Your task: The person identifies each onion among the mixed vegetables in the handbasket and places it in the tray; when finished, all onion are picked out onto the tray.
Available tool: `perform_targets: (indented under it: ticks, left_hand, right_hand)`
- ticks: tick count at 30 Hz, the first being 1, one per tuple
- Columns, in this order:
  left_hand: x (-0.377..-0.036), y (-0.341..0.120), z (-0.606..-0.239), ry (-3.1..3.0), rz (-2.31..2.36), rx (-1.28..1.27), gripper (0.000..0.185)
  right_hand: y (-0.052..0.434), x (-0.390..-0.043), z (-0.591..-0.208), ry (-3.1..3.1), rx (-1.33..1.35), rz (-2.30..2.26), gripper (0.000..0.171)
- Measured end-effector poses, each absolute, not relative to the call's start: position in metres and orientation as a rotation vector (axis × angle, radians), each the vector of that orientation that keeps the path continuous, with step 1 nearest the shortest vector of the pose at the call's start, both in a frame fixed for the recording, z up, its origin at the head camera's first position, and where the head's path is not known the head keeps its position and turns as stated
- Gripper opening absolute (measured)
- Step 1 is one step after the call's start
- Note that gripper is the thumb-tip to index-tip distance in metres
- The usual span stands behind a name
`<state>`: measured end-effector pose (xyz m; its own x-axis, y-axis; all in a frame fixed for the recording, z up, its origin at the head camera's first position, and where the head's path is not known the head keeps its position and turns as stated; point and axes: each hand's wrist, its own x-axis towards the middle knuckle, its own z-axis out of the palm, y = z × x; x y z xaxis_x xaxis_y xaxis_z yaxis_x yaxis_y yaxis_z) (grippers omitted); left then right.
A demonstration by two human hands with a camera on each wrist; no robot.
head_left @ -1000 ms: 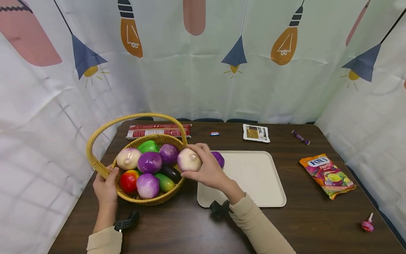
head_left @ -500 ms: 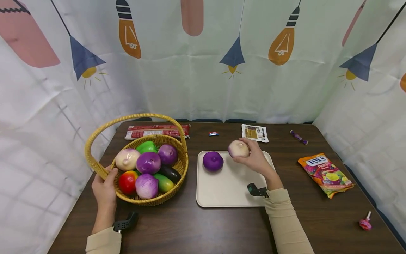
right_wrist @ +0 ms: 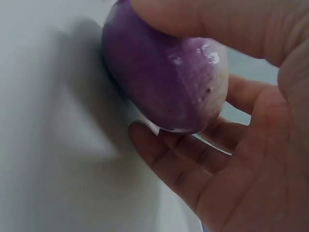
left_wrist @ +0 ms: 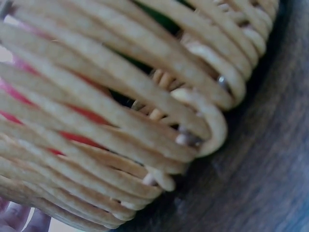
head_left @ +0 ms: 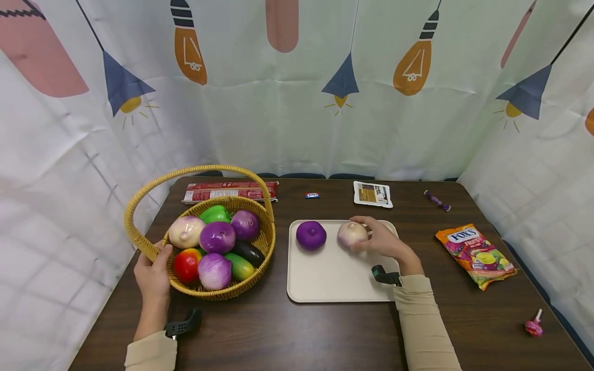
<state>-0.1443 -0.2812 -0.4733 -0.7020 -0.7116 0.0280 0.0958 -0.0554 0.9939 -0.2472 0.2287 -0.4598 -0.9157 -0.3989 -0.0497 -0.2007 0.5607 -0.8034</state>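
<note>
My right hand [head_left: 378, 239] holds a white-and-purple turnip [head_left: 351, 234] at the back right of the cream tray [head_left: 325, 291]. In the right wrist view, thumb and fingers lie round the turnip's glossy purple side [right_wrist: 154, 77], close over the pale tray surface. A deep purple round vegetable [head_left: 311, 235] sits on the tray to its left. My left hand [head_left: 155, 273] grips the left side of the wicker basket [head_left: 223, 294], near the foot of its handle. In the left wrist view, the basket's woven wall [left_wrist: 96, 96] hides most of that hand.
Inside the basket lie a pale turnip [head_left: 186, 232], a tomato [head_left: 187, 266], a purple onion [head_left: 215, 271], a green pepper [head_left: 215, 214] and other vegetables. A red packet [head_left: 227, 191], a white pouch [head_left: 373, 194], a candy bag [head_left: 476, 256] and a lollipop [head_left: 534, 324] lie around.
My right hand has carried the turnip from beside the basket rightward over the tray, then lowered it to the tray's back right. The left hand stays on the basket.
</note>
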Motion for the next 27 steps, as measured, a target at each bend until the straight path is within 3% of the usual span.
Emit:
perform_targets:
  ticks: [20, 27]
  left_hand:
    - [-0.145, -0.276, -0.472, -1.665, -1.839, 0.667, 0.007]
    - [-0.146, -0.28, -0.473, -1.66, -1.817, 0.669, 0.005]
  right_hand:
    - [0.219, -0.244, -0.461, 2.566, -0.579, -1.304, 0.084]
    - [0.201, -0.236, -0.431, 2.861, -0.56, -1.248, 0.064]
